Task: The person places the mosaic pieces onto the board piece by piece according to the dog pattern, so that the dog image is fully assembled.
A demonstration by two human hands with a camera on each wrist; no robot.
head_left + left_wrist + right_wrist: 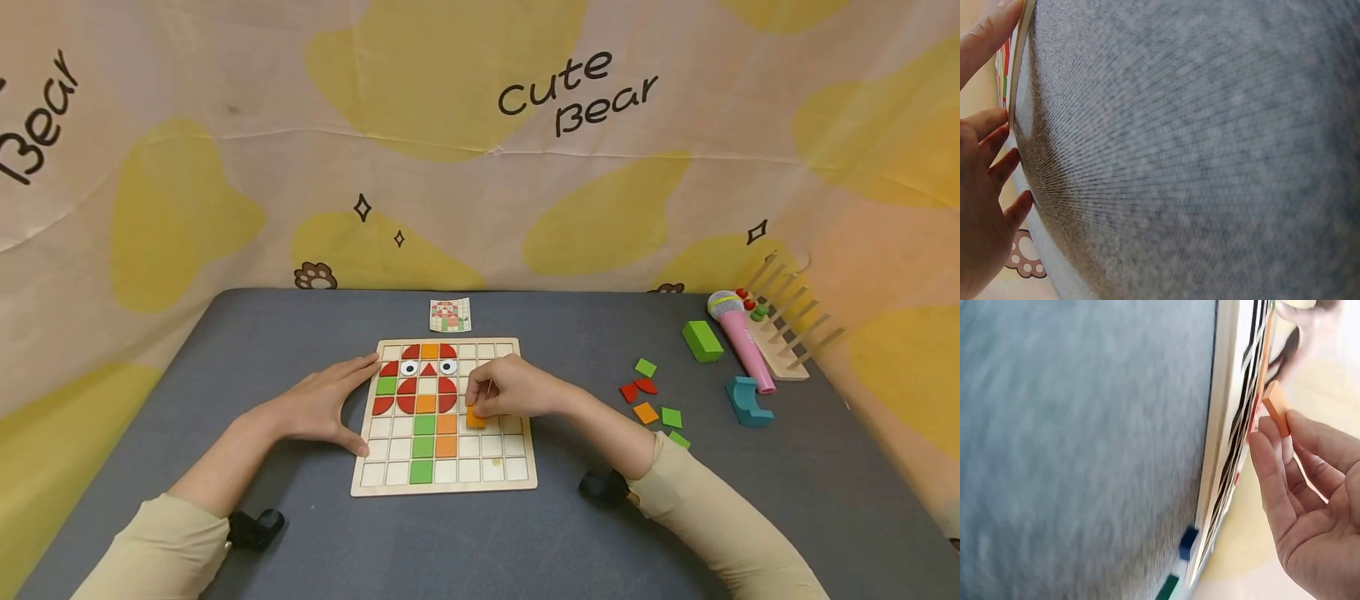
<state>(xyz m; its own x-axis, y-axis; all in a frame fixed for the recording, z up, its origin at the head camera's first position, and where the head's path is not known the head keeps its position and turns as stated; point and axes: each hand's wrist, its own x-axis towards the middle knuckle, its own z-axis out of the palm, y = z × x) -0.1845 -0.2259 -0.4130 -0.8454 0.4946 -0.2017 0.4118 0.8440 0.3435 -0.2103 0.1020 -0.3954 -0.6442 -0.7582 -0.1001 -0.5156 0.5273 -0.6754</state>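
Observation:
A wooden grid board (444, 490) lies flat on the grey table, with red, orange and green tiles, plus two eye tiles (408, 367), set in its squares. My left hand (315, 407) rests at the board's left edge, fingers spread and thumb at the lower side; the left wrist view shows its fingertips along the rim. Between thumb and fingers, my right hand (517, 387) pinches an orange square tile (476, 418) over the middle right of the grid. In the right wrist view that tile (1277, 407) is tilted, its lower part covered by the fingers.
Behind the board lies a small picture card (449, 315). Loose tiles (645, 412) in green, red and orange are scattered to the right. Farther right are a green block (702, 342), a pink toy microphone (742, 342), a teal arch block (747, 403) and a pegged wooden rack (787, 358).

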